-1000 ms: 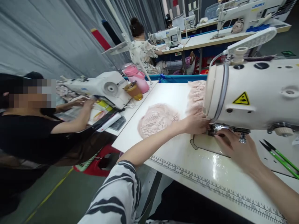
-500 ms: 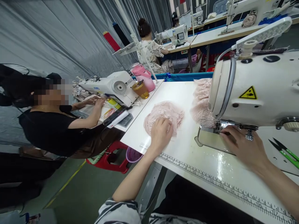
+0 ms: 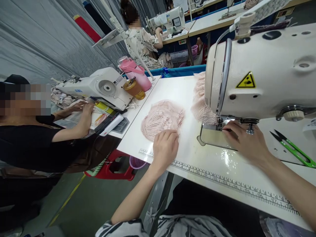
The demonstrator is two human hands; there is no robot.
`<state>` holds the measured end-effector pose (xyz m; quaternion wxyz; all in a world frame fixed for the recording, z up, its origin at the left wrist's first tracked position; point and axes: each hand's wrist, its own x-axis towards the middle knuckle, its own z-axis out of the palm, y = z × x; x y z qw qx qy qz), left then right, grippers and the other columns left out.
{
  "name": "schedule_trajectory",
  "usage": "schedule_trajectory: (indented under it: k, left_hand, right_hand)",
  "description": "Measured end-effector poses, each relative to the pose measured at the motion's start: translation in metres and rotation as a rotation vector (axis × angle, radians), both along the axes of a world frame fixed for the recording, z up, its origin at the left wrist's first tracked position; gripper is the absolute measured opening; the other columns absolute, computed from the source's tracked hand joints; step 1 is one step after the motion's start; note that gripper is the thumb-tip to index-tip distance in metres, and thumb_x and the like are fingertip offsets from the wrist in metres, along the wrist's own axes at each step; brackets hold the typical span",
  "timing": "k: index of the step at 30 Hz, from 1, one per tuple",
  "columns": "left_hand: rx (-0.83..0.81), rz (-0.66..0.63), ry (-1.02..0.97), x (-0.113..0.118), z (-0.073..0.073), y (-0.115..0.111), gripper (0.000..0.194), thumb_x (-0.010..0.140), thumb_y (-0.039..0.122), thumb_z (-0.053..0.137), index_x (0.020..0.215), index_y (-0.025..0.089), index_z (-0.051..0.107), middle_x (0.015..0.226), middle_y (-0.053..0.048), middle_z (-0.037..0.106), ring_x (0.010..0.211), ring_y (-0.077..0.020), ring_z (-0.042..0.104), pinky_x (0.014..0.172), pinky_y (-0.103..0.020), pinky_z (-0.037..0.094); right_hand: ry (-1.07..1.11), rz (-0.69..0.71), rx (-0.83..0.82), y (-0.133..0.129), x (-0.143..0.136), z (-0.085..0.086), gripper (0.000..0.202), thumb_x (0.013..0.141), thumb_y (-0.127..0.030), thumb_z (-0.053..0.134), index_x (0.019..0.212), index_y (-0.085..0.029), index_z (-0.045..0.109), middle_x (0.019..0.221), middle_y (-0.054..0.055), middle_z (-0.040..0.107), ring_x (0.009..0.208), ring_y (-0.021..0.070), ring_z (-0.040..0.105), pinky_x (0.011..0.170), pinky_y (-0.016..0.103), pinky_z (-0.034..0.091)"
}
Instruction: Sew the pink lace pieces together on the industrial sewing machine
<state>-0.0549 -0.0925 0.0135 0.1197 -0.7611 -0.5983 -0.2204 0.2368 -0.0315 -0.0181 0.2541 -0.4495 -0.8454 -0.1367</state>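
A pale pink lace cloth [image 3: 161, 117] lies in a rounded, gathered heap on the white table [image 3: 189, 141], to the left of the sewing machine [image 3: 256, 69]; the left hand [image 3: 165, 146] is at its near edge, palm down, the fingers loosely bent and the fingertips touching or just above the lace; whether they pinch any of it, I cannot tell. A second pink ruffled cloth [image 3: 200, 98] lies against the left side of the machine's head, its fringed near end reaching the presser foot [image 3: 219, 124]; the right hand [image 3: 248, 138] is just beside that foot on the other side, thumb and forefinger nearly together and the other fingers bent; whether anything is between them, I cannot tell. Green-handled snips [image 3: 292, 148] lie to the right of that hand, blades apart; a printed ruler [image 3: 217, 179] runs along the table's near edge; a yellow warning sticker [image 3: 246, 80] marks the machine.

Beyond the table's left edge stand an amber cup [image 3: 134, 89] and a pink jug [image 3: 139, 75], close together beside another sewing machine [image 3: 98, 86]; a co-worker in a black top [image 3: 27, 141] has both hands at that machine; below are a red stool [image 3: 115, 168] and a purple basket [image 3: 136, 162]; farther back, a person in a patterned top [image 3: 138, 42] sits at another table.
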Motion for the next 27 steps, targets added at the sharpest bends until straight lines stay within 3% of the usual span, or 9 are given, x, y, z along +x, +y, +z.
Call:
schedule_trajectory:
  k: [8, 11, 15, 16, 18, 20, 22, 24, 27]
  left_hand:
    - [-0.054, -0.188, -0.043, 0.013, -0.012, -0.03, 0.034, 0.094, 0.007, 0.047, 0.125, 0.014, 0.058, 0.126, -0.01, 0.066, 0.123, -0.0218, 0.06, 0.103, -0.04, 0.051]
    - [-0.149, -0.302, -0.089, 0.023, -0.005, -0.046, 0.035, 0.092, 0.006, 0.049, 0.125, 0.014, 0.058, 0.127, -0.009, 0.066, 0.123, -0.0207, 0.059, 0.104, -0.037, 0.052]
    - [-0.235, -0.586, -0.158, 0.037, 0.01, -0.061, 0.036, 0.091, 0.009, 0.052, 0.126, 0.016, 0.057, 0.125, -0.007, 0.067, 0.121, -0.018, 0.061, 0.1, -0.031, 0.054]
    - [-0.211, -0.59, -0.181, 0.039, 0.013, -0.061, 0.036, 0.091, 0.009, 0.052, 0.126, 0.017, 0.057, 0.124, -0.007, 0.068, 0.12, -0.0177, 0.061, 0.1, -0.031, 0.054]
    - [-0.158, -0.482, -0.192, 0.041, 0.016, -0.053, 0.036, 0.092, 0.009, 0.051, 0.127, 0.017, 0.056, 0.125, -0.008, 0.067, 0.122, -0.0194, 0.059, 0.102, -0.035, 0.053]
    - [-0.164, -0.331, -0.108, 0.043, 0.016, -0.039, 0.037, 0.094, 0.014, 0.05, 0.131, 0.014, 0.053, 0.132, -0.013, 0.061, 0.128, -0.0252, 0.054, 0.104, -0.043, 0.051]
    - [-0.229, -0.285, 0.022, 0.048, 0.013, -0.024, 0.042, 0.095, 0.02, 0.05, 0.135, 0.009, 0.049, 0.14, -0.018, 0.054, 0.134, -0.0317, 0.048, 0.106, -0.049, 0.047]
    - [-0.292, -0.376, 0.112, 0.057, 0.009, -0.013, 0.046, 0.095, 0.025, 0.05, 0.137, 0.007, 0.047, 0.143, -0.019, 0.05, 0.137, -0.0339, 0.043, 0.109, -0.051, 0.044]
    - [-0.311, -0.62, 0.123, 0.075, 0.008, -0.007, 0.042, 0.097, 0.031, 0.047, 0.136, 0.013, 0.048, 0.141, -0.012, 0.054, 0.136, -0.0289, 0.046, 0.111, -0.047, 0.043]
  right_hand:
    - [-0.069, 0.005, 0.027, 0.001, 0.002, -0.001, 0.022, 0.095, -0.019, 0.045, 0.093, -0.019, 0.067, 0.067, 0.001, 0.065, 0.063, 0.0153, 0.052, 0.07, 0.033, 0.034]
    - [-0.07, 0.01, 0.015, 0.0, 0.002, 0.0, 0.021, 0.095, -0.019, 0.046, 0.093, -0.02, 0.067, 0.072, 0.002, 0.066, 0.065, 0.0158, 0.053, 0.071, 0.034, 0.035]
    - [-0.043, 0.01, -0.035, 0.0, 0.001, 0.001, 0.022, 0.095, -0.021, 0.045, 0.093, -0.02, 0.067, 0.084, 0.005, 0.069, 0.071, 0.0169, 0.055, 0.075, 0.034, 0.036]
    - [-0.035, 0.013, -0.049, -0.001, 0.001, 0.001, 0.022, 0.095, -0.021, 0.045, 0.094, -0.02, 0.067, 0.087, 0.005, 0.07, 0.073, 0.0175, 0.056, 0.077, 0.035, 0.037]
    - [-0.007, 0.014, -0.065, -0.001, 0.0, 0.0, 0.021, 0.096, -0.023, 0.046, 0.099, -0.02, 0.067, 0.092, 0.005, 0.071, 0.077, 0.0188, 0.059, 0.08, 0.035, 0.038]
    - [0.019, 0.014, -0.057, -0.001, -0.001, -0.001, 0.021, 0.096, -0.025, 0.048, 0.105, -0.019, 0.066, 0.097, 0.006, 0.072, 0.081, 0.0202, 0.062, 0.081, 0.036, 0.04]
    - [0.037, 0.02, -0.041, -0.001, -0.002, -0.001, 0.023, 0.096, -0.025, 0.049, 0.111, -0.018, 0.064, 0.101, 0.007, 0.073, 0.085, 0.0216, 0.064, 0.083, 0.037, 0.042]
    - [0.07, 0.043, -0.038, -0.001, -0.003, 0.001, 0.026, 0.096, -0.022, 0.048, 0.117, -0.019, 0.062, 0.107, 0.006, 0.073, 0.091, 0.0222, 0.066, 0.085, 0.038, 0.044]
    - [0.138, 0.094, -0.033, -0.002, -0.003, 0.006, 0.036, 0.093, -0.011, 0.045, 0.125, -0.02, 0.059, 0.115, 0.005, 0.072, 0.098, 0.0209, 0.066, 0.086, 0.038, 0.046]
